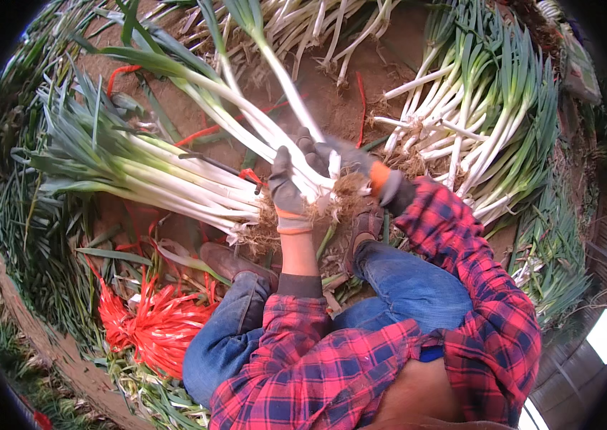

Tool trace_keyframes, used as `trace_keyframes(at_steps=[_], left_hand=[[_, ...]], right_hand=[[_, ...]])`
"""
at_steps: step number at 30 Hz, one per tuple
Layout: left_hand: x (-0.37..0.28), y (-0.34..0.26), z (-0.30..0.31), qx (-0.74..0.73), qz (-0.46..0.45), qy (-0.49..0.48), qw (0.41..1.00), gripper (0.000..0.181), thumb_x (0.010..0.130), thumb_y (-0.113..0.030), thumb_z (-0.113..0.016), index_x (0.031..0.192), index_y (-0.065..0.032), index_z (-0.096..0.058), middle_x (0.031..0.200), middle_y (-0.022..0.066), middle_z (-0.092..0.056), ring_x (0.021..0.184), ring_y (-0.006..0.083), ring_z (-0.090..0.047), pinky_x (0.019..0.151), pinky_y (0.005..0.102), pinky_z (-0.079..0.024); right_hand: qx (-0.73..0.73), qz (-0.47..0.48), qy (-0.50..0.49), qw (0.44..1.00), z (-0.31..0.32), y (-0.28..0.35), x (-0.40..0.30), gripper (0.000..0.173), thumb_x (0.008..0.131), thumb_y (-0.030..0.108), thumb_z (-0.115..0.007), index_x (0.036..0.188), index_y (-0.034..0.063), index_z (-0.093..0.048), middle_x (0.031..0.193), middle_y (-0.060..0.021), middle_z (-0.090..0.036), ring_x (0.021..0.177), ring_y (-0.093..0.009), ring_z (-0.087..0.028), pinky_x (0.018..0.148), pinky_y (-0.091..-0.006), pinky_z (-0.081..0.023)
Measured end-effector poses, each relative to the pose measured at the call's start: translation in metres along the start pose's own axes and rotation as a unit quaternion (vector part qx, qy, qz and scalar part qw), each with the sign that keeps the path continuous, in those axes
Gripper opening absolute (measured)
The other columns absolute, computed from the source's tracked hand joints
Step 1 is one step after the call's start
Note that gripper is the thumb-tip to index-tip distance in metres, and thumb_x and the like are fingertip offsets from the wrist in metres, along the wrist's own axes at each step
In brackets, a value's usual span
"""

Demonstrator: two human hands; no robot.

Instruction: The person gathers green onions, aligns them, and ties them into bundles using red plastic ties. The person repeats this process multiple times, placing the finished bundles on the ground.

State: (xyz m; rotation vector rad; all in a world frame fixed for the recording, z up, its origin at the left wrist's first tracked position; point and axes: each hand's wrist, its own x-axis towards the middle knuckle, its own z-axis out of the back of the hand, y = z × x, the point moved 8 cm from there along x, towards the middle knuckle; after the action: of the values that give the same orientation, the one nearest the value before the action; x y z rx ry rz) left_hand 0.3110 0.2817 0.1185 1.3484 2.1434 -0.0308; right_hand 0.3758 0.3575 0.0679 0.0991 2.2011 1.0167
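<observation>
My left hand (287, 188), in a grey work glove with an orange cuff, holds a handful of long green onions (239, 99) near their root ends. The stalks slant up and left, and brown roots hang by my wrists. My right hand (343, 156), gloved alike and slightly blurred, closes on a single green onion (287, 80) against that handful; part of its fingers is hidden. Just left of my left hand lies a larger bundle of green onions (185, 185), roots toward me. A thin dark rod (220, 165) with a red strip at its end crosses this bundle.
A heap of green onions (475, 118) lies at the right, with more stalks (303, 27) at the far side. Red plastic strips (158, 325) are bunched beside my left knee. Loose red strips (361, 107) and leaves lie on the soil. Greens (24, 215) bank up along the left.
</observation>
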Motion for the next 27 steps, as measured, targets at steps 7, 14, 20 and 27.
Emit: trace_keyframes(at_steps=[7, 14, 20, 27], left_hand=[[-0.007, -0.036, 0.057, 0.475, -0.151, -0.080, 0.863, 0.029, 0.084, -0.015, -0.065, 0.108, 0.0011, -0.062, 0.088, 0.0068, -0.064, 0.072, 0.0173, -0.062, 0.064, 0.0292, -0.053], [-0.009, -0.050, 0.071, 0.524, -0.160, -0.089, 0.832, 0.034, 0.078, -0.008, -0.065, 0.110, 0.0033, -0.063, 0.089, 0.0077, -0.065, 0.074, 0.0182, -0.063, 0.065, 0.0298, -0.054], [-0.013, -0.029, 0.052, 0.480, -0.143, -0.066, 0.863, 0.034, 0.081, -0.012, -0.066, 0.111, 0.0025, -0.061, 0.092, 0.0100, -0.067, 0.077, 0.0199, -0.065, 0.068, 0.0309, -0.055], [-0.015, -0.006, 0.057, 0.403, -0.030, -0.046, 0.914, 0.040, 0.091, -0.020, -0.064, 0.120, 0.0067, -0.058, 0.100, 0.0155, -0.068, 0.089, 0.0229, -0.067, 0.075, 0.0321, -0.057]], right_hand=[[-0.128, -0.088, -0.001, 0.988, -0.011, -0.015, -0.024, 0.050, 0.094, 0.036, -0.062, 0.129, 0.0025, -0.052, 0.112, -0.0038, -0.060, 0.096, -0.010, -0.059, 0.082, -0.0256, -0.050], [-0.278, -0.124, 0.052, 0.951, -0.008, -0.025, -0.055, 0.052, 0.099, 0.045, -0.045, 0.128, 0.0030, -0.055, 0.103, -0.0049, -0.063, 0.089, -0.013, -0.058, 0.080, -0.0270, -0.050], [0.019, -0.074, 0.218, 0.973, -0.029, -0.034, -0.065, 0.057, 0.095, 0.056, -0.052, 0.115, 0.0024, -0.061, 0.091, -0.0041, -0.063, 0.075, -0.012, -0.063, 0.061, -0.0237, -0.053], [0.065, -0.051, 0.143, 0.986, -0.014, -0.022, -0.087, 0.057, 0.089, 0.036, -0.068, 0.131, 0.0017, -0.051, 0.117, -0.0088, -0.059, 0.097, -0.015, -0.061, 0.082, -0.0261, -0.051]])
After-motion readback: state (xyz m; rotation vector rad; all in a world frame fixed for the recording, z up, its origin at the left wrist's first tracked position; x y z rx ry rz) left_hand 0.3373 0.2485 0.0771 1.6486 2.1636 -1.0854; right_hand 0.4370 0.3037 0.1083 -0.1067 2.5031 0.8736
